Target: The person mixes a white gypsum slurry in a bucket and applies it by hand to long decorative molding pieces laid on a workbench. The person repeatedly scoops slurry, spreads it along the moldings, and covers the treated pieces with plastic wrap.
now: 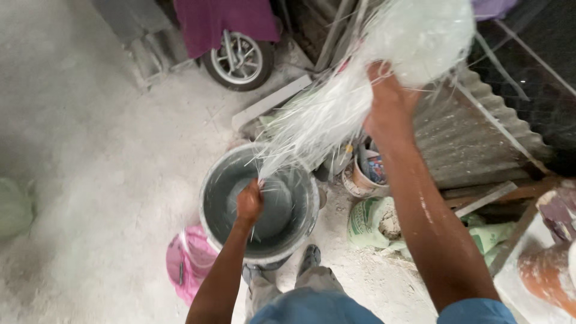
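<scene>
My right hand (389, 96) is raised high and grips a big bundle of white glassy fibres (414, 33) that hangs down in long strands (312, 123). Lower down, my left hand (249, 202) is closed on the bottom ends of those strands, just above a grey metal bucket (211, 210) standing on the floor between my feet. A few loose strands lie across the inside of the bucket.
A pink plastic bag (189, 264) lies left of the bucket. Small dirty pots (366, 171) and a green-printed sack (369, 222) sit to the right, beside corrugated sheets (474, 138). A wheel (240, 60) under a purple cloth is at the back. Dusty concrete floor (90, 150) spreads left.
</scene>
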